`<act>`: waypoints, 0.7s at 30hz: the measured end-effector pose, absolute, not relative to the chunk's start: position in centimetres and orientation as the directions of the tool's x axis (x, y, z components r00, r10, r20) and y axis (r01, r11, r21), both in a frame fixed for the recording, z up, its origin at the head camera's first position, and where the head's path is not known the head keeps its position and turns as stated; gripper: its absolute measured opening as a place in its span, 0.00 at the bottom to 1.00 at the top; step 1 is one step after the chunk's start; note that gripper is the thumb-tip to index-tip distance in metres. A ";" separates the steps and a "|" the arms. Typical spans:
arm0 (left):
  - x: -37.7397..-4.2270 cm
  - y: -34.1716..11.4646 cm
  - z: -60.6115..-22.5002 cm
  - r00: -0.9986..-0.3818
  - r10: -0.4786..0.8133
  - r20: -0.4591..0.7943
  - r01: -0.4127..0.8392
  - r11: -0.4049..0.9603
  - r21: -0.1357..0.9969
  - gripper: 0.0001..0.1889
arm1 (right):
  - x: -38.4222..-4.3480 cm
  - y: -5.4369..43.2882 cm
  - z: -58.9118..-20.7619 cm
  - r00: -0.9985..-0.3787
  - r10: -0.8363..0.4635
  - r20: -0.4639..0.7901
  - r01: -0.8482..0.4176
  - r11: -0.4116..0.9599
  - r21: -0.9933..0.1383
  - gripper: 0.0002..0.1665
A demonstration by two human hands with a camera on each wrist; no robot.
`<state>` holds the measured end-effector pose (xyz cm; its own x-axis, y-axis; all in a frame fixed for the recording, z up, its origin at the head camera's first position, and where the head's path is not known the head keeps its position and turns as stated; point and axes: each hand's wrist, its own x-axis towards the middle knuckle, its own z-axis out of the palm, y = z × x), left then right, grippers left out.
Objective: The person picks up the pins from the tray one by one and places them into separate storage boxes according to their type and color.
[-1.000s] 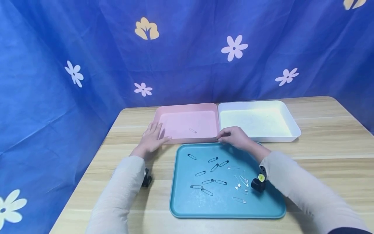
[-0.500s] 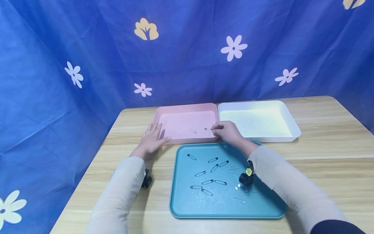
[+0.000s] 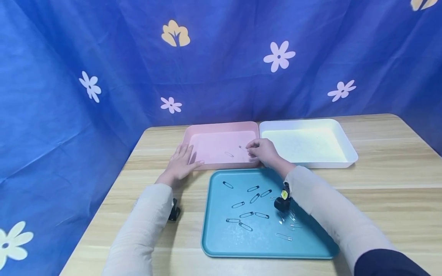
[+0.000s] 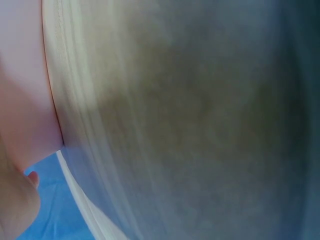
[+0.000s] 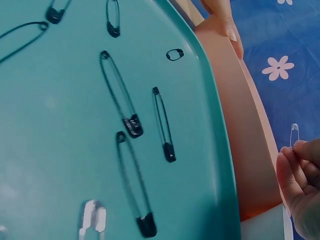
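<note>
My right hand [image 3: 264,151] is over the right part of the pink tray [image 3: 221,166]. Between its thumb and fingers it pinches a silver safety pin [image 5: 295,131], whose clasp end sticks out in the right wrist view. Another silver safety pin [image 3: 229,154] lies on the pink tray's floor. At that tray's left front corner my left hand [image 3: 179,165] rests with fingers spread on the edge, holding nothing. Several black safety pins [image 5: 162,125] lie scattered over the teal tray [image 3: 269,253], with silver safety pins [image 3: 284,237] at its right side, partly behind my right wrist.
A white tray [image 3: 309,165] stands right beside the pink one at the back of the wooden table [image 3: 386,184]. Behind the table hangs a blue flowered cloth [image 3: 221,61]. Black wrist cameras [image 3: 282,204] sit under the sleeves.
My right hand has moved left and away from me, from the pink tray's front right corner to above its floor, carrying the silver safety pin. My left hand has stayed in place.
</note>
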<state>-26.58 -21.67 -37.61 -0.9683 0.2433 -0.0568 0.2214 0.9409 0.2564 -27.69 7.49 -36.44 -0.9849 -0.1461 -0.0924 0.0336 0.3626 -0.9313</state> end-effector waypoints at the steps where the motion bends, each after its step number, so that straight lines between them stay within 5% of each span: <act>1: -26.6 -21.7 -37.6 -0.968 0.243 -0.055 0.222 0.941 0.254 0.46 | -27.8 7.4 -36.4 -0.985 -0.146 -0.096 0.036 0.367 -0.929 0.10; 21: -26.6 -21.7 -37.7 -0.966 0.257 -0.030 0.238 0.928 0.287 0.47 | -30.8 4.9 -36.8 -0.978 -0.201 -0.047 -0.071 0.540 -0.839 0.06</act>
<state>-26.62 -21.67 -37.67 -0.9658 0.2575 -0.0304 0.2383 0.9278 0.2871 -30.80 4.93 -36.78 -0.9785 -0.2011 -0.0466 -0.0710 0.5398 -0.8388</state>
